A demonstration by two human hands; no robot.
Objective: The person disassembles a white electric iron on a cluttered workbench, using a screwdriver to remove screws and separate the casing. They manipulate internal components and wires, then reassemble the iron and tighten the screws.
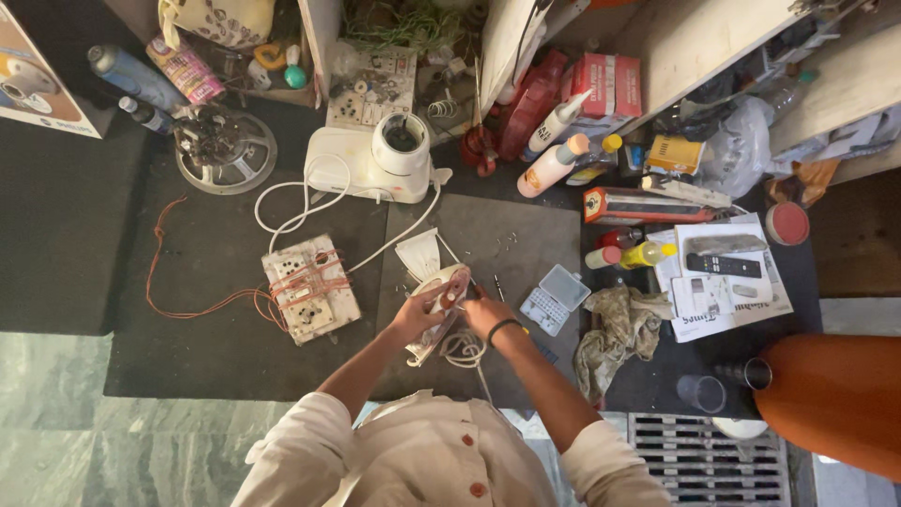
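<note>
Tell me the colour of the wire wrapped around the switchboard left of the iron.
Reddish-orange wire, wound over the off-white switchboard; the head view shows it.

A dim, crowded floor-level work corner seen from above.

A dark rubbery floor mat (pixel 188 310) covers most of the ground, laid over greenish veined marble floor tiles (pixel 56 422) that show along the lower left. A grey metal drain grate (pixel 704 455) sits in the floor at lower right. Pale wooden shelf boards (pixel 713 38) slant across the upper right, lit by soft warm light.
</note>
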